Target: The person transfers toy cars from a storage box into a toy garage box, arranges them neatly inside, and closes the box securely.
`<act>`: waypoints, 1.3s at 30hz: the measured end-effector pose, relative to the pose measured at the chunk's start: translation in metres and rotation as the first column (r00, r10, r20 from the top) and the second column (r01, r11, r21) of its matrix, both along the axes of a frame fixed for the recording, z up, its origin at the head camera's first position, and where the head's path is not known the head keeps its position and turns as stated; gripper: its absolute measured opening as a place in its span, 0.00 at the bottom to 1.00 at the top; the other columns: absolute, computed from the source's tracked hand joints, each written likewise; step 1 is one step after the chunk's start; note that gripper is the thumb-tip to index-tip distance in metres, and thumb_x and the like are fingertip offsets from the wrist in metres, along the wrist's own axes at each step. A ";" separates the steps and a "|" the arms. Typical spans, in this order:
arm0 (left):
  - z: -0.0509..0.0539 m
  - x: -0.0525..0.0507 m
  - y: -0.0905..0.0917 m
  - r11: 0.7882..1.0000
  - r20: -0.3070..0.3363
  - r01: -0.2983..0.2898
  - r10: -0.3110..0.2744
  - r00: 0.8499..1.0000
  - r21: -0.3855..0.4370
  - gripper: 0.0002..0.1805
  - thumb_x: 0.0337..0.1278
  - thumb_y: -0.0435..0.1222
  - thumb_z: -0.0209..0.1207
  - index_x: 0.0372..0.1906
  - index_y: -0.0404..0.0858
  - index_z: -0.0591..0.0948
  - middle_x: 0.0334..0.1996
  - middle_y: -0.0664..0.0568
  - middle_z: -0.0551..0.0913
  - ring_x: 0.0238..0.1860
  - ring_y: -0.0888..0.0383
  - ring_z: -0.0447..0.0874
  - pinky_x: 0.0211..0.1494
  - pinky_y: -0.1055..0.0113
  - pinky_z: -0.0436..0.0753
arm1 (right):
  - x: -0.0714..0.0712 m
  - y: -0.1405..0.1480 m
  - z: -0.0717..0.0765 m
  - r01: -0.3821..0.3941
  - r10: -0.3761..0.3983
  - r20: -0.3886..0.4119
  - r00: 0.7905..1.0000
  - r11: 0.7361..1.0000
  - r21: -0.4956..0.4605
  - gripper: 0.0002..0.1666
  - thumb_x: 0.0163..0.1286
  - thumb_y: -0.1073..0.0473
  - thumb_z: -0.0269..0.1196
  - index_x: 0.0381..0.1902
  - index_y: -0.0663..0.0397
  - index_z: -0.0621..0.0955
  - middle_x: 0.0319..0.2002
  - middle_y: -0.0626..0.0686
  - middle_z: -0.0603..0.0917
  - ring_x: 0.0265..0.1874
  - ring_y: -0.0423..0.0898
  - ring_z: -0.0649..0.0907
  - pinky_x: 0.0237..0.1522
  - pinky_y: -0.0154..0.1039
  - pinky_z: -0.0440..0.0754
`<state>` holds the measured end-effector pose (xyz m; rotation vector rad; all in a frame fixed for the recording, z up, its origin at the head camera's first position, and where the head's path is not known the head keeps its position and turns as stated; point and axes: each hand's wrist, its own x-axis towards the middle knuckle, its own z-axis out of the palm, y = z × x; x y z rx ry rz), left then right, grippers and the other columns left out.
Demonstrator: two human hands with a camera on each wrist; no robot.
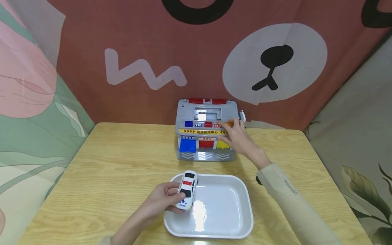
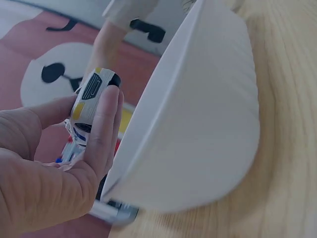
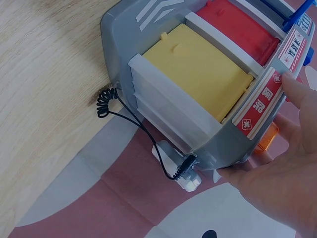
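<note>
My left hand (image 1: 163, 197) grips a white toy police car (image 1: 187, 190) above the left rim of a white tray (image 1: 220, 234). Fingers and thumb hold the car by its sides, its bumper showing in the left wrist view. A grey toy garage (image 1: 206, 156) stands behind the tray. Over its front right roof edge my right hand (image 1: 240, 137) spreads fairly straight fingers, touching around the orange light (image 3: 267, 138). Yellow (image 3: 198, 72) and red (image 3: 237, 29) doors are closed; the blue door (image 1: 188, 145) juts outward. Fingertips partly hide behind the roof edge in the right wrist view.
A white piece (image 3: 178, 166) with a coiled black cord (image 3: 105, 101) hangs on the garage's right side. The wooden table (image 1: 122, 163) meets a bear-print cloth (image 1: 147, 105) right behind the garage. More patterned cloth (image 1: 361, 129) hangs to the right.
</note>
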<state>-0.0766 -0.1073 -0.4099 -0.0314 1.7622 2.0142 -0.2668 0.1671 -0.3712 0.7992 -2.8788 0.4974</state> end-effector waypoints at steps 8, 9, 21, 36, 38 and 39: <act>0.001 0.013 -0.029 0.991 0.022 -0.136 0.136 0.990 -0.004 0.32 0.62 0.32 0.61 0.61 0.15 0.62 0.45 0.36 0.83 0.41 0.50 0.85 0.39 0.59 0.85 | 0.000 0.001 -0.002 -0.003 0.003 -0.018 1.000 1.000 -0.007 0.37 0.66 0.46 0.65 0.69 0.50 0.69 0.56 0.66 0.63 0.55 0.62 0.61 0.49 0.55 0.76; 0.001 0.014 -0.032 0.989 0.025 -0.148 0.148 0.989 -0.009 0.32 0.62 0.32 0.61 0.61 0.15 0.62 0.45 0.36 0.83 0.41 0.51 0.85 0.39 0.59 0.85 | -0.001 0.000 -0.002 -0.004 0.004 -0.018 1.000 1.000 -0.005 0.37 0.66 0.46 0.65 0.69 0.50 0.69 0.56 0.66 0.63 0.55 0.61 0.61 0.49 0.55 0.76; -0.006 0.004 -0.066 0.951 0.061 -0.310 0.310 0.949 -0.012 0.30 0.64 0.32 0.59 0.62 0.17 0.61 0.46 0.34 0.82 0.41 0.48 0.86 0.45 0.61 0.84 | 0.000 0.000 0.000 -0.002 0.002 -0.005 1.000 1.000 0.016 0.37 0.67 0.45 0.63 0.70 0.49 0.68 0.58 0.66 0.63 0.55 0.61 0.62 0.50 0.57 0.77; -0.024 -0.024 -0.093 0.943 0.047 -0.323 0.327 0.944 -0.073 0.32 0.65 0.26 0.54 0.66 0.15 0.55 0.55 0.27 0.74 0.45 0.49 0.84 0.50 0.60 0.82 | 0.000 -0.001 0.005 0.013 -0.013 0.028 1.000 1.000 0.023 0.37 0.67 0.44 0.62 0.71 0.46 0.67 0.58 0.64 0.62 0.57 0.60 0.61 0.50 0.56 0.78; -0.027 -0.029 -0.094 0.949 0.049 -0.305 0.309 0.950 -0.079 0.31 0.65 0.26 0.53 0.66 0.15 0.55 0.56 0.26 0.71 0.45 0.48 0.83 0.50 0.59 0.82 | 0.001 0.000 0.004 0.012 -0.013 0.029 1.000 1.000 0.021 0.37 0.67 0.44 0.62 0.71 0.46 0.67 0.58 0.64 0.62 0.57 0.60 0.62 0.50 0.56 0.78; -0.028 -0.031 -0.093 0.951 0.054 -0.299 0.304 0.951 -0.079 0.31 0.65 0.26 0.53 0.66 0.15 0.55 0.57 0.25 0.71 0.45 0.48 0.83 0.51 0.60 0.81 | 0.001 0.000 0.004 0.012 -0.013 0.029 0.999 1.000 0.019 0.37 0.67 0.44 0.62 0.71 0.46 0.67 0.58 0.64 0.63 0.56 0.60 0.62 0.50 0.56 0.78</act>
